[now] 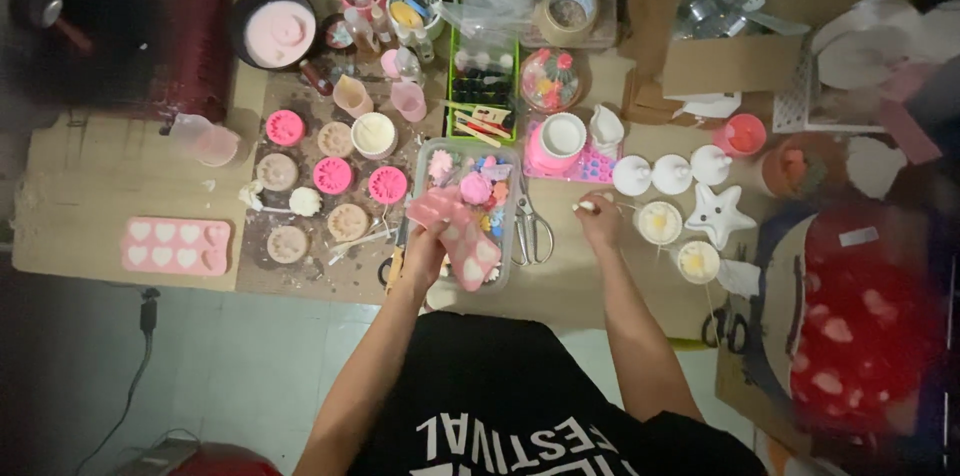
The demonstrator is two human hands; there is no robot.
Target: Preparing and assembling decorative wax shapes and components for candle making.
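A pink heart mould (462, 236) is clasped in the left hand (425, 248) above the clear tray (428, 152) of small coloured pieces, while a thin white stick (583, 205) is pinched in the right hand (598, 219) beside the scissors (531, 223). Unmoulding appears to be in hand; next, the mould would likely need flexing over the tray so that pieces drop inside.
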